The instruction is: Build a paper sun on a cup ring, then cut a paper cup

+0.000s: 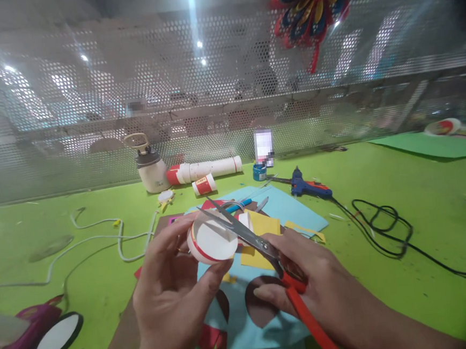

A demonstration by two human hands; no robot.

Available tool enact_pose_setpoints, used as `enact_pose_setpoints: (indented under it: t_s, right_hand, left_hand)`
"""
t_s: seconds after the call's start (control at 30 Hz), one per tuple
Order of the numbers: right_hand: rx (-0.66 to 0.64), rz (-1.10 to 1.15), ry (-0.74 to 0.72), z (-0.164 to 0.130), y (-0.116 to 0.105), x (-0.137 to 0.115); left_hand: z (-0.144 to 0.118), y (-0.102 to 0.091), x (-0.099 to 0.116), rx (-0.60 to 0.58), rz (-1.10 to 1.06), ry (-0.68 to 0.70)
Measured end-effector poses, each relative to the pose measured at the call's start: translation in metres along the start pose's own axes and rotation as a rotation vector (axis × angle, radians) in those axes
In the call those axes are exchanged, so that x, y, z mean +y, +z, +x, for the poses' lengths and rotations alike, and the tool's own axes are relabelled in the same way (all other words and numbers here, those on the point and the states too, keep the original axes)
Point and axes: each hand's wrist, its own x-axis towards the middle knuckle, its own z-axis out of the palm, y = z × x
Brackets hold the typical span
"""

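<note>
My left hand (171, 287) grips the cut-down bottom of a paper cup (214, 238), white inside with a red band along its rim. The cup piece is tilted so its inside faces me. In my right hand (317, 270) is a pair of scissors (258, 242) with red handles. Its blades are parted and reach over the cup's far edge; whether they touch the paper I cannot tell. Below the hands lie light blue paper (239, 330), a dark brown round cutout (261, 301) and yellow paper pieces (266, 223).
A blue glue gun (308, 184) with a black cord lies at the right. Behind are a spray bottle (152, 170), a stack of paper cups (210, 168), a single cup (204, 185) and a blue jar (259, 172). White cable (121, 248) crosses the left; green paper (428, 144) lies far right.
</note>
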Motion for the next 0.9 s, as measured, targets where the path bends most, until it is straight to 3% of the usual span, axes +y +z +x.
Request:
enact_pose_setpoints:
  t_s: [0.9]
  right_hand:
    - [0.013,0.024,-0.021,-0.0004,0.0003,0.0067]
  left_hand:
    - [0.0016,-0.0017,0.0039,-0.011,-0.099,-0.171]
